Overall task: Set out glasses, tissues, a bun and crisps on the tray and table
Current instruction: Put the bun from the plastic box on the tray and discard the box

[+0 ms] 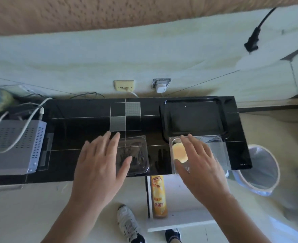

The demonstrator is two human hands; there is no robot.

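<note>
While both hands hover with fingers spread, left hand (99, 160) and right hand (200, 160) holding nothing, the bun (179, 152) sits in a clear clamshell (214, 148) just before the black tray (193, 118); likely light, flimsy, best held by its side walls

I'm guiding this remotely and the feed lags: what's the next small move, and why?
Probably lower the right hand to grip the clear box holding the bun. The hand hovers open over it, the box sits at the near edge of the black tray, and the tray looks bare.
</note>
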